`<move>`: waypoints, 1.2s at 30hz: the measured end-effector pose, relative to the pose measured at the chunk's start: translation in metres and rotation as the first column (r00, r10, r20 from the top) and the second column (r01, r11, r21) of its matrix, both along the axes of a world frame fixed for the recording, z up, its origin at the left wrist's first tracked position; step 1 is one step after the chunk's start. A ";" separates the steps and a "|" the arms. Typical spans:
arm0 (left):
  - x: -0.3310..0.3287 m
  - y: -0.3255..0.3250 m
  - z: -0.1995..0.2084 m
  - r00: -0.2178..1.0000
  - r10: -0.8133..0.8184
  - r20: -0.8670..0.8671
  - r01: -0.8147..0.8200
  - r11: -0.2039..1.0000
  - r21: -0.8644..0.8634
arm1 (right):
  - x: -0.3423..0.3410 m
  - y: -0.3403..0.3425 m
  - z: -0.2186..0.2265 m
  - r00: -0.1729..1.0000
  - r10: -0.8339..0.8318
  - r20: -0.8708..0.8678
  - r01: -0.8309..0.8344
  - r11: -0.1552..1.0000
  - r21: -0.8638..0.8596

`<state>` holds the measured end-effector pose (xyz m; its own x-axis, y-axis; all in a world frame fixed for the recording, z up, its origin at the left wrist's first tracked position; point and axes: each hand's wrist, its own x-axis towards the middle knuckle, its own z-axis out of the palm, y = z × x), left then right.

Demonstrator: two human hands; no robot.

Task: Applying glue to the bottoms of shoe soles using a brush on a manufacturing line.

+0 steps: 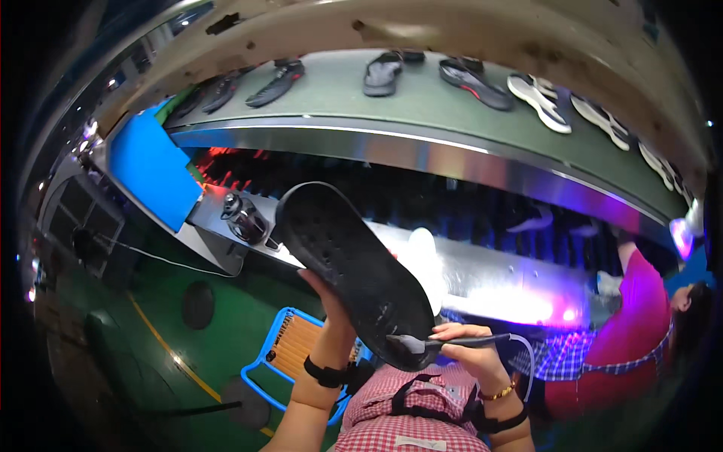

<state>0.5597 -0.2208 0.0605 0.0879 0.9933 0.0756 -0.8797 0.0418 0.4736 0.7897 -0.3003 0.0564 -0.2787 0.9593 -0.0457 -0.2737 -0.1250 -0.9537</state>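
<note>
A large black shoe sole [354,264] is held up before me, tilted, its broad end up to the left and its narrower end toward me. My left hand [331,301] grips its left edge; most of the fingers are hidden behind it. In my right hand [473,350] is a brush [452,342] with a dark handle, a pale tube running from its back end. Its light bristles [407,343] rest on the sole's lower end. Right behind the sole, a white elongated piece [425,264] shows on the metal ledge.
A green conveyor belt [324,94] carries several shoes and soles across the back. Below it runs a metal ledge [489,282] with a dark bottle [245,218]. A blue panel [151,169] stands left, a blue-framed stool [294,346] beside me. A co-worker in red [629,331] works at right.
</note>
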 end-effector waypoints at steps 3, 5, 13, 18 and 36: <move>-0.003 0.004 0.007 0.969 0.130 -0.208 -0.164 0.974 -0.156 | -0.001 0.017 0.008 0.974 0.037 -0.223 -0.072 0.985 -0.154; -0.004 0.002 0.005 0.915 -0.114 0.388 0.136 0.990 -0.030 | -0.006 0.022 0.016 0.965 0.022 -0.260 -0.091 0.962 -0.257; 0.026 0.012 -0.012 0.877 -0.357 0.320 0.358 0.932 0.060 | -0.041 0.049 0.030 0.956 -0.091 -0.280 0.022 0.970 -0.241; 0.018 0.072 -0.015 0.829 -0.394 0.398 0.410 0.911 0.048 | -0.057 0.083 0.026 0.976 -0.204 -0.077 0.194 0.973 -0.122; -0.125 0.282 -0.034 0.487 -0.644 0.590 0.750 0.655 0.096 | -0.217 0.255 -0.011 0.867 -0.498 0.015 0.492 0.861 0.129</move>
<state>0.4344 0.0616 0.0270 0.7535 0.6239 0.2075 -0.6096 0.7811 -0.1350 0.5725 -0.0456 0.0453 0.2340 0.9694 0.0743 -0.2253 0.1284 -0.9658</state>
